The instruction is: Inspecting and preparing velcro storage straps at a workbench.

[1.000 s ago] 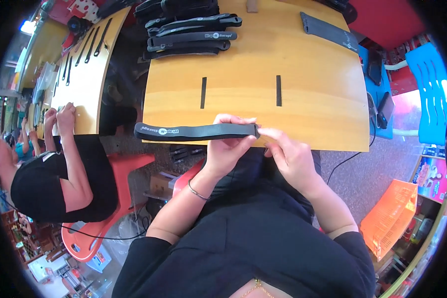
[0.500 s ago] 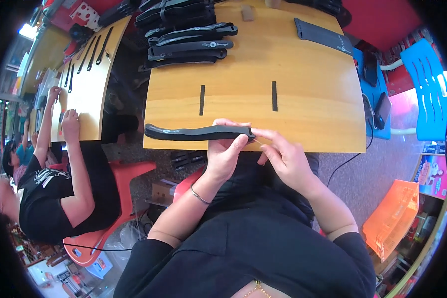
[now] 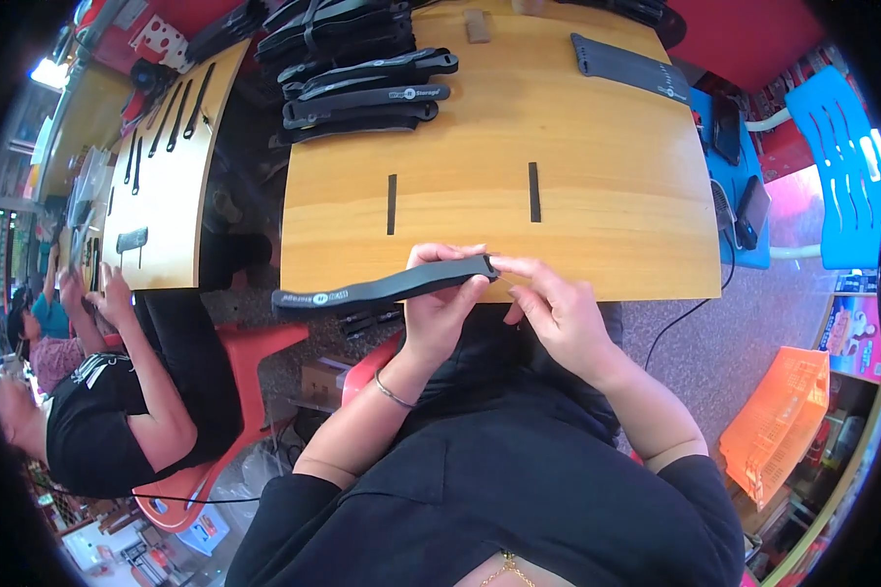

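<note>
A black strap bundle [image 3: 382, 286] with pale printing at its left end lies across my left hand [image 3: 440, 298], whose thumb and fingers grip it near its right end. My right hand [image 3: 556, 305] is at that right end, index fingertip against the strap's looped tip. A thin tan strand [image 3: 505, 280], perhaps a rubber band, runs from the bundle's end to the pinched fingers of my right hand. The bundle hangs over the front edge of the wooden table [image 3: 460, 215].
Stacked black strap bundles [image 3: 362, 96] fill the table's back left. Two short black strips [image 3: 534, 193] mark its middle. A flat grey strap piece [image 3: 631, 70] lies back right, beside a blue stool [image 3: 748, 245] with phones. An orange crate [image 3: 778, 426] stands right; a co-worker [image 3: 118, 421] sits left.
The bundle's left end has swung down and nearer to me, turning its printed face up. Both my hands stay close together at its right end. The co-worker's hands have moved nearer to their body.
</note>
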Tool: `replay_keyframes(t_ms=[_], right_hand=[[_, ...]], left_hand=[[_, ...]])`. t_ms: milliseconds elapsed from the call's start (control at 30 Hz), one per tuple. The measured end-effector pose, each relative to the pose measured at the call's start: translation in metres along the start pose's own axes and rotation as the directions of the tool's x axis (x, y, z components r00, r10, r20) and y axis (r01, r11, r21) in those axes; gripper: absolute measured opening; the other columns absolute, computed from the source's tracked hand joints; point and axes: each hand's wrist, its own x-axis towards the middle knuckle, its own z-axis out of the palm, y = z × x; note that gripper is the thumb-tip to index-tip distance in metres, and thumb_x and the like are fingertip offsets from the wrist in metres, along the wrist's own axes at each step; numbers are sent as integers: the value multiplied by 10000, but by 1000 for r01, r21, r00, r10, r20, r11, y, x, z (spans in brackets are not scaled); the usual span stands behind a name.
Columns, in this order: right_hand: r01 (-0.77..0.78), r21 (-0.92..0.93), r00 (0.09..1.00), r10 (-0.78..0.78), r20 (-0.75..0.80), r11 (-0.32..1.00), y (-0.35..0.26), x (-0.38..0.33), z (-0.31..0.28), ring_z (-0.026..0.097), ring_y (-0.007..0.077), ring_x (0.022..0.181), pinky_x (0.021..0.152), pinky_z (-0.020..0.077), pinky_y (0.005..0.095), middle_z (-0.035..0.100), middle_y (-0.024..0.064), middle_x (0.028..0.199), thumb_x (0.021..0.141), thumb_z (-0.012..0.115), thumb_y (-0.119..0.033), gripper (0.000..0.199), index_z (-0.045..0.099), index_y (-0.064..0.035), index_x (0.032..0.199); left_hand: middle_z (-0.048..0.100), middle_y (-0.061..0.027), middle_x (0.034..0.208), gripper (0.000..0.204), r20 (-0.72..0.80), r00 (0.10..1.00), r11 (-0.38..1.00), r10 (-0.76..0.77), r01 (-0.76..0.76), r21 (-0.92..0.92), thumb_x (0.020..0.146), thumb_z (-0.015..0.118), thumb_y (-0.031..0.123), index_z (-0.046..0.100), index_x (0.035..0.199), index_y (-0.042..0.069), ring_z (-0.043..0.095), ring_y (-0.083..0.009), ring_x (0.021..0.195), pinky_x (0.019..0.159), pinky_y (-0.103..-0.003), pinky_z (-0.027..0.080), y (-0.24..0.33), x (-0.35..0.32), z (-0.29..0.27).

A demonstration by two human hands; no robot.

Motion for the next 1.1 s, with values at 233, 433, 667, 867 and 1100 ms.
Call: replay_keyframes(t_ms=[233, 433, 667, 867, 1100], right_hand=[[185, -284, 975, -211, -65, 941, 11, -3, 3, 687, 217, 688, 614, 528, 303, 686, 125, 920, 891, 577, -20, 320, 564, -72, 1207], [-29, 58, 999, 31, -36, 998, 5, 0, 3, 681, 177, 695, 594, 512, 285, 668, 107, 819, 893, 563, 3, 314, 567, -77, 1197], [-151, 351, 988, 154, 19, 924, 5, -1, 9, 650, 122, 671, 600, 479, 232, 652, 75, 793, 916, 503, 40, 302, 561, -53, 1198], [51, 170, 993, -32, -114, 984, 3, 1, 14, 646, 117, 676, 608, 487, 224, 646, 82, 854, 925, 483, 56, 277, 576, -28, 1172], [-12, 44, 999, 14, -30, 999, -12, 15, 2, 661, 133, 686, 609, 499, 230, 656, 91, 871, 928, 502, 31, 198, 604, -18, 1091]], left_hand=[[542, -144, 1127, 365, 74, 993, 957, 90, -107, 268, 819, 643, -95, 415, 1069, 42, 584, -288, 1101, 947, -389, 482, 3, -1, 0], [542, -150, 1104, 369, 101, 983, 952, 153, -174, 253, 813, 658, -91, 414, 1061, 32, 595, -283, 1085, 920, -368, 493, 2, 0, 4], [530, -145, 1105, 372, 91, 964, 921, 249, -265, 287, 811, 656, -96, 415, 1064, 34, 589, -290, 1095, 932, -377, 494, 4, -1, 9], [529, -140, 1087, 373, 105, 961, 915, 255, -275, 296, 805, 662, -99, 424, 1064, 25, 589, -277, 1096, 939, -370, 493, 12, 2, 12], [600, -156, 1112, 331, 74, 992, 984, -102, 90, 153, 833, 627, -97, 429, 1068, 27, 591, -213, 1086, 942, -340, 495, 35, 18, 2]])
